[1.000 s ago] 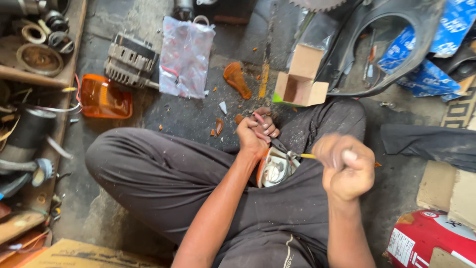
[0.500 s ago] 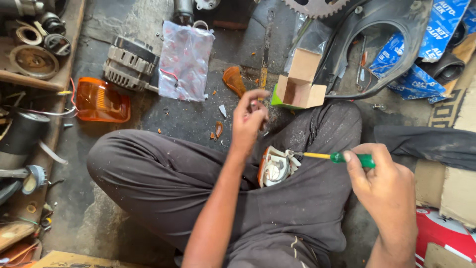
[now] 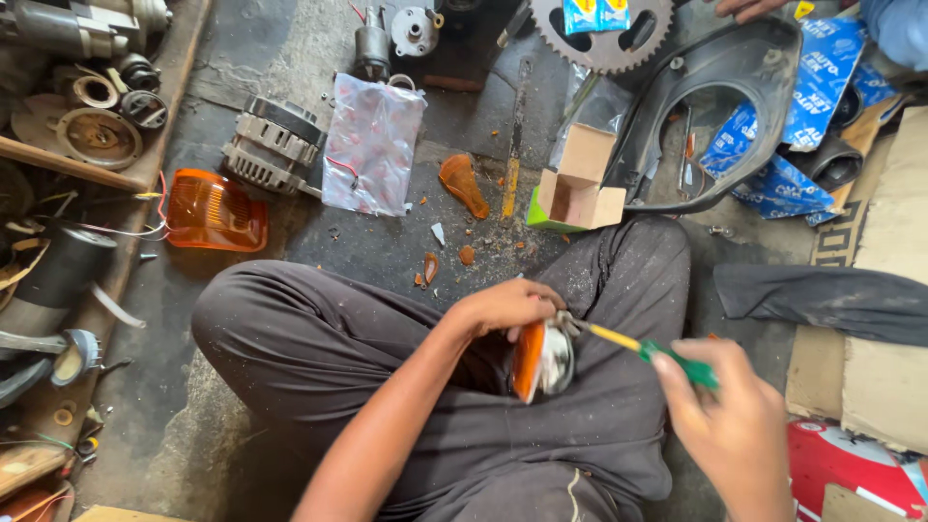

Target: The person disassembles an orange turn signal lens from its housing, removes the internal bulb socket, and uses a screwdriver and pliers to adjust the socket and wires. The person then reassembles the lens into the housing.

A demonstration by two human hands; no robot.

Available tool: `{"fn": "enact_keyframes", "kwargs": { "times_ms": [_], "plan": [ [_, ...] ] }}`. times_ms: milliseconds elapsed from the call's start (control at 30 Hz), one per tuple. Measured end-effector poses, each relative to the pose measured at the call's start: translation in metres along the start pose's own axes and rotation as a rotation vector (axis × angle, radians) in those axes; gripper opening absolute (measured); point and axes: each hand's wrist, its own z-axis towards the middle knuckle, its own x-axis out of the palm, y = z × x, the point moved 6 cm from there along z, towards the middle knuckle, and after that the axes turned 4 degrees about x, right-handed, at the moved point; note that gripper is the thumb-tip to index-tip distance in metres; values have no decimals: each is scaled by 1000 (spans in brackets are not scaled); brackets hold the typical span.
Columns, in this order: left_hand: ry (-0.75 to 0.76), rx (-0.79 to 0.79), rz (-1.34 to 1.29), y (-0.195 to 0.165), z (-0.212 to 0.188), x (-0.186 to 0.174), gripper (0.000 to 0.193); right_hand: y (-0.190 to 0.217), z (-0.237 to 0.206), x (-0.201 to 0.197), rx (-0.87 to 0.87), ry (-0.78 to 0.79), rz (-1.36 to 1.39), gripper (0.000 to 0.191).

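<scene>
The scene is seen through a single head-worn camera, aimed almost straight down over the wearer's crossed legs onto a workshop floor [image 3: 387, 242], so no second view is offered for overlap. The left hand [image 3: 507, 307] and right hand [image 3: 739, 435] are caught close at the near edge, the right partly blurred, while the open cardboard box [image 3: 578, 184] and toothed sprocket [image 3: 599, 34] are set farther off toward the far edge; shelves of metal parts [image 3: 87, 116] are framed at the left
</scene>
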Motion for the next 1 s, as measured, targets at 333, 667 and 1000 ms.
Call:
{"fn": "enact_keyframes", "kwargs": {
  "times_ms": [333, 667, 1000],
  "plan": [
    [-10, -71, -12, 0, 15, 17, 24, -146, -91, 23, 303, 207, 427, 32],
    [-187, 382, -24, -47, -38, -11, 10, -93, -79, 20, 154, 112, 309, 34],
    [-398, 502, -198, -47, -73, -88, 16, -48, 40, 91, 30, 463, 582, 37]
  ]
}}
